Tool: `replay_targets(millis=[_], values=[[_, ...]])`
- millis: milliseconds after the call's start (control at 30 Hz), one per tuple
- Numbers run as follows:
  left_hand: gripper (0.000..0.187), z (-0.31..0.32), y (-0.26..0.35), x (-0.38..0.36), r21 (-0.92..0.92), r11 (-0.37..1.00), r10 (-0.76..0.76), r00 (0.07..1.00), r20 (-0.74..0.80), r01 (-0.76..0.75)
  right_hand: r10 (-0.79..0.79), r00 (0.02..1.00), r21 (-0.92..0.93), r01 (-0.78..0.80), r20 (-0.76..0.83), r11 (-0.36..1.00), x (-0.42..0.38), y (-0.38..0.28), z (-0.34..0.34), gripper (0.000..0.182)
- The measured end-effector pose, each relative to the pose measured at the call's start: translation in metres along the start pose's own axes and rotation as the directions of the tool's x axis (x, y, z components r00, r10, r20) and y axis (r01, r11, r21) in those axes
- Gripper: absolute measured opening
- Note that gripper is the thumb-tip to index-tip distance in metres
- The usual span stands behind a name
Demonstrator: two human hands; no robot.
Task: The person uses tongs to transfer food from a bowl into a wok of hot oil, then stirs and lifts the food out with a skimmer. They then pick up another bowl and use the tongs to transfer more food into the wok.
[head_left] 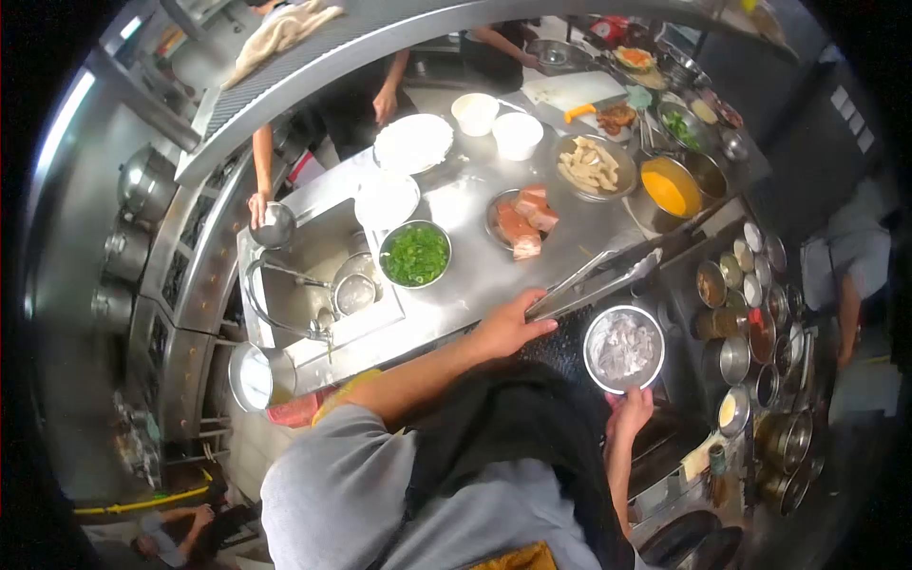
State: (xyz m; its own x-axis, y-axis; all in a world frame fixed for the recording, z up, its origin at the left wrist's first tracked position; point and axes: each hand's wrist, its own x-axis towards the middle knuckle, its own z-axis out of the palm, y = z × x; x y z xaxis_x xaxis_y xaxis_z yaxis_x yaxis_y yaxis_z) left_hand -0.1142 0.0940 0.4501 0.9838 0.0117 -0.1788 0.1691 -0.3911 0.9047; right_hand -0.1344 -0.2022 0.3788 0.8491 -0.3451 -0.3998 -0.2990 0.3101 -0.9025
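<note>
My left hand (511,328) is closed around the handle end of a pair of metal tongs (617,277). Their two arms are spread and point right, along the counter's edge. With my right hand (631,410) I grip the near rim of a round metal bowl (593,366), just below and right of the tongs. Whitish, powdery-looking pieces (624,347) lie in this bowl; their kind is not clear. On the steel counter (465,223) ahead of my left hand stand a bowl of pink meat or fish blocks (518,223) and a bowl of chopped green onions (416,255).
A sink (299,275) with a faucet lies left, where another person's hand (257,207) holds a small pot (274,226). Right of me are several small ingredient containers (733,359). A pot of orange liquid (670,188) stands at the far right of the counter.
</note>
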Motion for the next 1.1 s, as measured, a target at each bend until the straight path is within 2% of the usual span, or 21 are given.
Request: replay_targets(millis=[67, 133, 300, 367, 433, 467, 533, 567, 633, 800, 900, 933, 967, 1000, 1033, 1067, 1100], values=[[0.049, -0.002, 0.005, 0.003, 0.038, 0.999, -0.004, 0.999, 0.052, 0.002, -0.016, 0.999, 0.056, 0.018, -0.028, 0.998, 0.001, -0.004, -0.001, 0.016], [0.048, -0.007, 0.007, 0.008, -0.006, 0.990, 0.140, 0.990, 0.028, -0.140, -0.021, 0.999, 0.062, 0.023, -0.039, 0.998, 0.006, -0.001, -0.010, 0.016], [0.045, -0.001, 0.010, 0.013, 0.063, 0.993, 0.092, 0.995, 0.049, -0.095, -0.023, 0.997, 0.075, 0.028, -0.067, 0.997, 0.008, 0.000, -0.017, 0.017], [0.044, 0.003, 0.010, 0.012, 0.098, 0.992, 0.071, 0.995, 0.070, -0.078, -0.006, 0.996, 0.078, 0.013, -0.086, 0.997, 0.011, 0.004, -0.022, 0.024], [0.042, 0.006, 0.010, 0.009, 0.077, 0.970, 0.225, 0.973, 0.045, -0.228, -0.006, 0.996, 0.076, 0.013, -0.086, 0.997, 0.010, 0.002, -0.024, 0.023], [0.042, 0.002, 0.021, 0.007, 0.077, 0.971, 0.222, 0.974, 0.057, -0.225, -0.014, 0.997, 0.072, 0.020, -0.078, 0.997, 0.010, 0.000, -0.025, 0.023], [0.043, -0.017, 0.041, 0.010, 0.288, 0.938, 0.146, 0.974, 0.173, -0.192, -0.007, 0.996, 0.072, 0.013, -0.090, 0.997, 0.013, 0.002, -0.030, 0.023], [0.043, -0.023, 0.042, 0.015, 0.289, 0.937, 0.146, 0.972, 0.183, -0.195, -0.007, 0.996, 0.075, 0.013, -0.088, 0.997, 0.015, 0.000, -0.029, 0.023], [0.042, -0.032, 0.046, 0.023, 0.402, 0.860, 0.269, 0.949, 0.166, -0.314, -0.016, 0.995, 0.080, 0.024, -0.097, 0.996, 0.015, -0.005, -0.029, 0.022], [0.043, -0.037, 0.070, 0.026, 0.478, 0.827, 0.212, 0.952, 0.222, -0.296, -0.014, 0.994, 0.062, 0.022, -0.113, 0.998, 0.022, -0.007, -0.034, 0.024], [0.040, -0.028, 0.069, 0.032, 0.545, 0.731, 0.356, 0.911, 0.208, -0.410, -0.032, 0.993, 0.061, 0.039, -0.110, 0.997, 0.019, -0.021, -0.027, 0.027], [0.037, -0.025, 0.065, 0.038, 0.561, 0.684, 0.422, 0.881, 0.216, -0.465, -0.015, 0.989, 0.061, 0.024, -0.147, 0.998, 0.027, -0.008, -0.037, 0.025], [0.040, -0.024, 0.080, 0.040, 0.620, 0.655, 0.354, 0.900, 0.252, -0.432, -0.017, 0.991, 0.030, 0.021, -0.131, 0.999, 0.032, 0.000, -0.046, 0.023], [0.042, -0.021, 0.091, 0.044, 0.658, 0.597, 0.346, 0.887, 0.306, -0.459, -0.060, 0.987, -0.014, 0.058, -0.149, 0.998, 0.025, -0.012, -0.043, 0.021], [0.043, -0.016, 0.107, 0.044, 0.663, 0.559, 0.355, 0.866, 0.352, -0.499, -0.049, 0.988, 0.115, 0.067, -0.146, 0.991, 0.024, -0.015, -0.042, 0.020], [0.044, -0.012, 0.113, 0.051, 0.647, 0.478, 0.421, 0.802, 0.424, -0.593, -0.044, 0.987, 0.081, 0.056, -0.153, 0.995, 0.024, -0.019, -0.045, 0.021], [0.045, -0.006, 0.125, 0.054, 0.657, 0.449, 0.365, 0.795, 0.484, -0.606, -0.065, 0.986, 0.088, 0.079, -0.157, 0.993, 0.029, -0.014, -0.047, 0.022]])
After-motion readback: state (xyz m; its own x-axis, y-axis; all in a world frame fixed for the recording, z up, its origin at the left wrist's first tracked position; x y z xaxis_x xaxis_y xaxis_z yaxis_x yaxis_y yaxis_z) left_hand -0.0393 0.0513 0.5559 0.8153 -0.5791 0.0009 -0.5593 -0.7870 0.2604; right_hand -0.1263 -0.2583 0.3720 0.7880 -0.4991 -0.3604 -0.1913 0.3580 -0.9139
